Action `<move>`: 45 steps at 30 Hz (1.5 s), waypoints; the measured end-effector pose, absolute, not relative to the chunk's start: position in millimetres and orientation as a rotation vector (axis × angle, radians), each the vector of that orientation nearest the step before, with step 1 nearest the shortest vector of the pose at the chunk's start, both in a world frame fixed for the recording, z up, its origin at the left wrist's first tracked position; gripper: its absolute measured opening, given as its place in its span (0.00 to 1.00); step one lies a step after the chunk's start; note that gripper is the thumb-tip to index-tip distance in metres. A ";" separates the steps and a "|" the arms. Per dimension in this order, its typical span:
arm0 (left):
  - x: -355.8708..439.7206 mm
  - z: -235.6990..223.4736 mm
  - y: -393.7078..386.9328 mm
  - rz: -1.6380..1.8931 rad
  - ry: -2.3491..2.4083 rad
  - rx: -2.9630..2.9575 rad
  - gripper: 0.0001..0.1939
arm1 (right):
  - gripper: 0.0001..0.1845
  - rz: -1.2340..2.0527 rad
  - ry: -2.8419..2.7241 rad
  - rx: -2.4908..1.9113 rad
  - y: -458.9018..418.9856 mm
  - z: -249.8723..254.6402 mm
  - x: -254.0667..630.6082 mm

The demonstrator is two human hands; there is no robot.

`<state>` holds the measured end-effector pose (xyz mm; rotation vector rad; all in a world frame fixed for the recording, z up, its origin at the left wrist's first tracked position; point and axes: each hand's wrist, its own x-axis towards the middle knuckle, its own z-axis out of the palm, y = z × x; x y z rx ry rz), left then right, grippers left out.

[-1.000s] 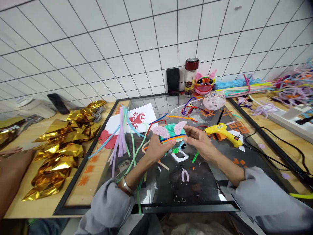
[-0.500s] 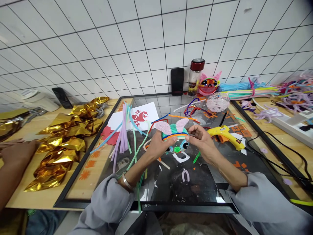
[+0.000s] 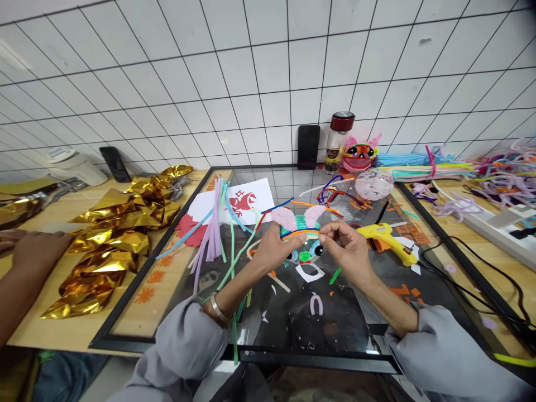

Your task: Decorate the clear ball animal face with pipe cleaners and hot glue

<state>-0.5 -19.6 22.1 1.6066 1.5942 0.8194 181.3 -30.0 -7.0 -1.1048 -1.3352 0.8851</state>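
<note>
L hand (image 3: 274,245), R hand (image 3: 345,245) on craft (image 3: 302,224); dark bits (image 3: 331,167) in btl (image 3: 337,139).

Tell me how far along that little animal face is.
Done, it seems: the face has two pink ears, two eyes and a green nose.
In hand: the left hand holds it; the right hand is at its edge.
Left: unclear; the loose strips and glue gun nearby may mean more additions.

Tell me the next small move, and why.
Perhaps press the striped band at its right end with the right hand: the left hand steadies the colourful face, its thumb near the band, and the right fingertips pinch at that end.
</note>
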 end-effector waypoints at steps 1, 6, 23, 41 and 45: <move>-0.5 21.8 -19.5 0.835 1.587 1.599 0.20 | 0.05 0.831 -1.380 -1.094 -30.4 -7.1 181.6; -0.1 21.6 -18.4 0.834 1.623 1.583 0.20 | 0.03 0.820 -1.444 -1.074 -30.6 -8.9 183.0; -1.5 22.7 -17.9 0.737 1.635 1.575 0.22 | 0.09 0.922 -1.448 -1.082 -30.2 -2.7 191.6; -0.3 25.9 -18.4 0.732 1.638 1.578 0.22 | 0.13 1.034 -1.332 -1.094 -22.1 -2.5 188.6; -1.5 22.5 -17.6 0.747 1.619 1.593 0.22 | 0.14 1.073 -1.334 -1.090 -21.3 -3.7 188.3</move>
